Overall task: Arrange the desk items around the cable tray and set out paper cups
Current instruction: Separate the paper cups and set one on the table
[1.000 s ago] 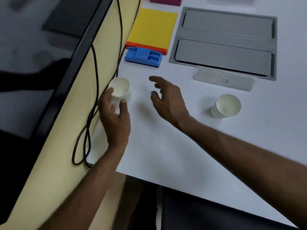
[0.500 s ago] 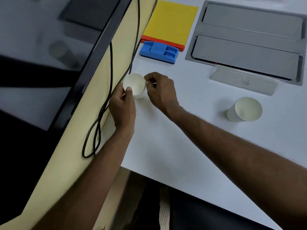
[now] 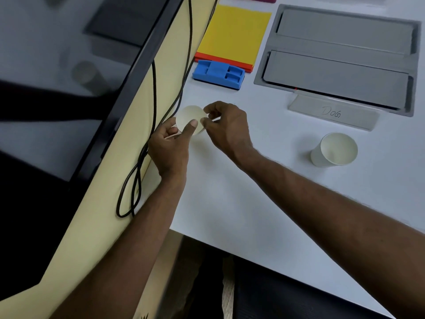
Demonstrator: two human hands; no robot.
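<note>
Well, both hands are busy with one small white paper cup (image 3: 190, 118), held at the left edge of the white desk (image 3: 253, 215), right beside the loop of black cables (image 3: 138, 180) that hangs down past the pale yellow panel (image 3: 92, 215). The left hand (image 3: 170, 146) grips the cup from the near side, its thumb laid over the rim and its fingers curled underneath, while the right hand (image 3: 230, 130) pinches the opposite side of the rim between thumb and forefinger, its other fingers bent in loosely. Whether the cup's base touches the desk I cannot tell, since the hands cover it. A second white paper cup (image 3: 333, 149) stands upright on its own over to the right, mouth open upward, well apart from both hands and just in front of a clear acrylic name plate (image 3: 331, 112) with "Dog" written on it. That plate sits against the near edge of the grey metal cable tray (image 3: 340, 46), which is sunk into the desk with its two long lids closed. Left of the tray lies a yellow notepad with an orange edge (image 3: 234, 33), and a blue plastic block with moulded recesses (image 3: 218, 74) lies touching its near edge. Along the left runs the dark glossy screen with a black frame (image 3: 128, 88), tilted across my view.
</note>
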